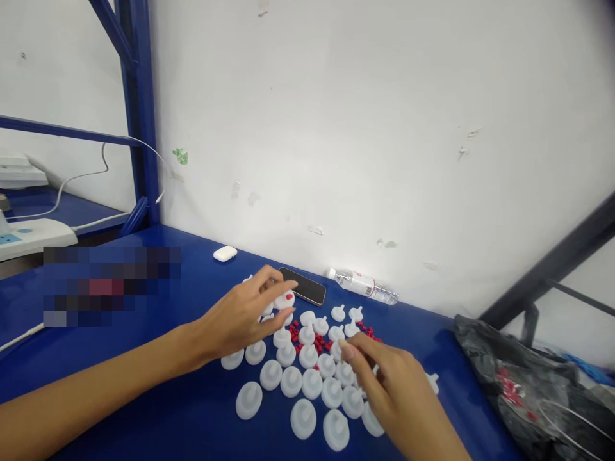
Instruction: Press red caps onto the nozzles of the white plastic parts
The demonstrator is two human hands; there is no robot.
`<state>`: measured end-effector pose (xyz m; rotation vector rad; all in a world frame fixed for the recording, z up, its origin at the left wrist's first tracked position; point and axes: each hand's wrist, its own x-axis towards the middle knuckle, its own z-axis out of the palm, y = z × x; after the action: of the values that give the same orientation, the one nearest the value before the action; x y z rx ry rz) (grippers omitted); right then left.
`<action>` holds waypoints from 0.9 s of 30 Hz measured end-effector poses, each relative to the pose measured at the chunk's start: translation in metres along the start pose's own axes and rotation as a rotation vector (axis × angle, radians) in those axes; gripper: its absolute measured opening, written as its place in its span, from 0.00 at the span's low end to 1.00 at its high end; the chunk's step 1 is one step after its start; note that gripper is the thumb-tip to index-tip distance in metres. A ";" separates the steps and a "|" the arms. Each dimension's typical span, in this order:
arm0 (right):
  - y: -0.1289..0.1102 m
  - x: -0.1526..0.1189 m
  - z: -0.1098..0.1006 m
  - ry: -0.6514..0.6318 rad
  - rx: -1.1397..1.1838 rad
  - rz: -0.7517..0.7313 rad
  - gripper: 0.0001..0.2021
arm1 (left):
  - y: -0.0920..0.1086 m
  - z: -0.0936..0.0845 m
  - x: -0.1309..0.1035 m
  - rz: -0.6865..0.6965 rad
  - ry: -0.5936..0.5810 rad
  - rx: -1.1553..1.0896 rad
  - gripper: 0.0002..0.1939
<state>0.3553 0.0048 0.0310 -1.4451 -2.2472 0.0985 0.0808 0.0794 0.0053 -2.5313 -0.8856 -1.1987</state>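
Observation:
My left hand (247, 314) is above the left side of a group of white round plastic caps with spouts (312, 383). Between its thumb and forefinger is one white spouted cap (283, 301) with a small red piece at its tip. My right hand (389, 378) hovers over the right side of the group, thumb and forefinger pinched together. What those fingertips hold, if anything, is too small to make out. Small red pieces (321, 344) lie scattered among the caps, and more lie farther right, behind them.
A phone (307, 288), a clear plastic bottle (362, 285) and a white case (225, 253) lie along the wall on the blue table (158, 410). A black plastic bag (480, 358) with red pieces sits at right. A power strip (38, 237) and cables are at left.

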 end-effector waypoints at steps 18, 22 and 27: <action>-0.043 0.004 0.029 0.154 -0.062 -0.230 0.15 | 0.027 -0.009 -0.001 0.328 0.004 0.037 0.12; -0.036 0.003 0.021 0.162 -0.021 -0.289 0.15 | 0.028 -0.006 0.003 0.309 -0.041 -0.061 0.13; -0.031 0.002 0.016 0.120 0.044 -0.324 0.12 | 0.033 -0.009 0.009 0.100 -0.222 -0.450 0.12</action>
<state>0.3220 -0.0048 0.0269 -1.0205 -2.3303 -0.0414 0.0997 0.0529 0.0205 -3.0721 -0.5684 -1.2155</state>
